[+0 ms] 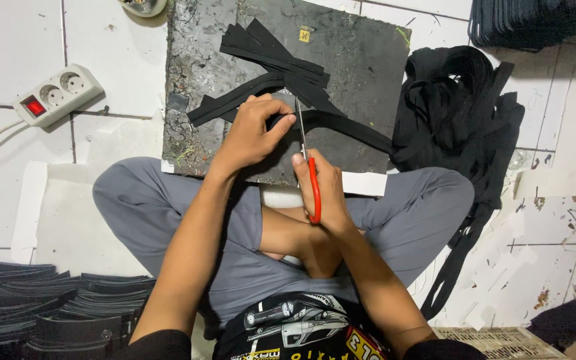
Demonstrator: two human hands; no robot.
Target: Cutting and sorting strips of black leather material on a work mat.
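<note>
My right hand (323, 193) grips red-handled scissors (308, 167), their blades pointing away from me across a black strap (341, 127). My left hand (255, 133) pinches that strap just left of the blades, pressing it onto a dark, scuffed cutting board (361, 60). Several cut black strap pieces (268, 60) lie fanned out on the board beyond my left hand. The strap runs right off the board into a tangled heap of black webbing (461, 113).
I sit cross-legged in grey trousers on a white tiled floor (8, 40). A white power strip (58, 93) with a red switch lies at the left. Stacks of black pieces (48, 307) sit at lower left and top right (535, 20). A woven basket (495, 343) is at bottom right.
</note>
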